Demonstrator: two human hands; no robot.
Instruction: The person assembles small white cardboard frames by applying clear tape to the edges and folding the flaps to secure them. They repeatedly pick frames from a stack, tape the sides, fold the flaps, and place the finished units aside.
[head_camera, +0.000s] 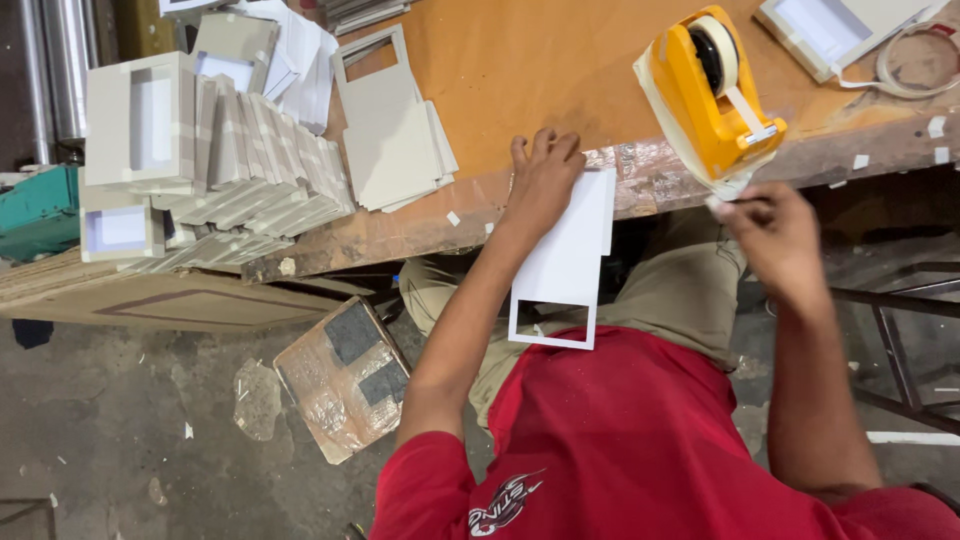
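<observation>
White card (568, 250) with a window cut out of its near end lies half on the bench (500, 70) and half over its edge, just left of the yellow tape dispenser (712, 95). The left hand (543, 178) presses down on the card's far corner, fingers (560, 148) curled and flat against the sheet, so the card is pinned to the bench edge instead of gripped. The right hand (775, 232) sits just below the dispenser, its fingertips pinched narrow on what looks like a short strip of tape (716, 206) at the cutter; the strip is small and blurred, so that is a fair guess only.

To do this well, the pinning hand should keep its weight on the part of the card that rests on the bench, since the overhanging window end can tip or bend. The tape is best drawn straight against the cutter blade, so that it tears clean and does not curl back on itself. Beyond the card, left of the dispenser, lie a loose stack of grey boards (395, 130) and rows of folded frames (240, 150).
</observation>
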